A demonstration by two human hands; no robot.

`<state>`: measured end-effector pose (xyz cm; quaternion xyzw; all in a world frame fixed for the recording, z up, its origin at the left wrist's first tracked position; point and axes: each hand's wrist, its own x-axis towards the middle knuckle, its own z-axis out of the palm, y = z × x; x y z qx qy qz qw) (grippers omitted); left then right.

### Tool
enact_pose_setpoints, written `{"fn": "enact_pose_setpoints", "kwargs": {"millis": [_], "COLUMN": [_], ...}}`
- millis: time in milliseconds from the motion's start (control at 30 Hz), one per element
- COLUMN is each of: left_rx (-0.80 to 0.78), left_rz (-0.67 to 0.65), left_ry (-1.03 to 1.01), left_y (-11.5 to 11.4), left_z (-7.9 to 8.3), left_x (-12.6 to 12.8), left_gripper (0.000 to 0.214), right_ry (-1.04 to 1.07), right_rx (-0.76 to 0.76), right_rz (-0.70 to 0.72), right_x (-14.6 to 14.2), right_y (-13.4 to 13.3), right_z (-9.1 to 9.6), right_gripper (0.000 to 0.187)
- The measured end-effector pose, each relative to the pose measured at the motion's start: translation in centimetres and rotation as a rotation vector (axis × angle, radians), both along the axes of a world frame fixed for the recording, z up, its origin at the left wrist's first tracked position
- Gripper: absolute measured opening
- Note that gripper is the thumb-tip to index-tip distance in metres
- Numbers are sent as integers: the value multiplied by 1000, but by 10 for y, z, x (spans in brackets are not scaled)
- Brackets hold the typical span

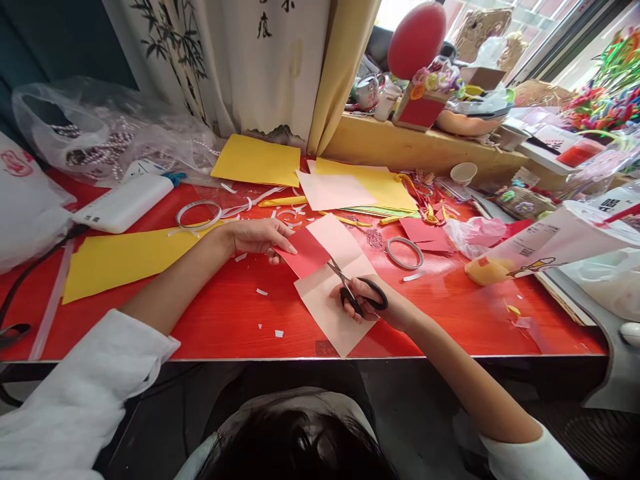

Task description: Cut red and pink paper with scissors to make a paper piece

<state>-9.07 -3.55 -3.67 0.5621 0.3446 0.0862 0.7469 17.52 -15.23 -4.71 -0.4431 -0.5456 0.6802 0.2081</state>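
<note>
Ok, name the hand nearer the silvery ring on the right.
Right: the right hand, with scissors, is below-left of the ring in view; the left hand, with red paper, is farther left.

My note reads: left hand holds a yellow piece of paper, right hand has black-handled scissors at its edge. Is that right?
Not quite: the paper in the left hand is red, not yellow; the head view shows it. The right hand does have the scissors there.

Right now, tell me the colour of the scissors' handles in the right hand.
Black; the head view shows the scissors' handles best.
</note>
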Motion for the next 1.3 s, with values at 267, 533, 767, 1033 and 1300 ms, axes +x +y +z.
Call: {"fn": "enact_pose_setpoints", "kwargs": {"millis": [267,533,767,1033,1300], "left_rx": [33,113,152,173,235], "left_rz": [-43,-152,-243,-294,-272], "left_ry": [68,169,209,230,271], "left_y": [2,8,12,13,14], "left_z": [3,3,7,15,18], "left_x": [-4,-13,-12,-10,-10], "left_gripper": [15,9,6,17,13], "right_ry": [-68,-274,-355,-586,-542], "right_rx": [17,110,688,1009,709], "right_rz": [22,308,-214,203,402], "right_x": [0,19,19,-44,-66], "right_y": [-1,-7,22,90,119], "right_z": [-1,40,74,81,75], "right_gripper": [51,55,50,38,29]}}
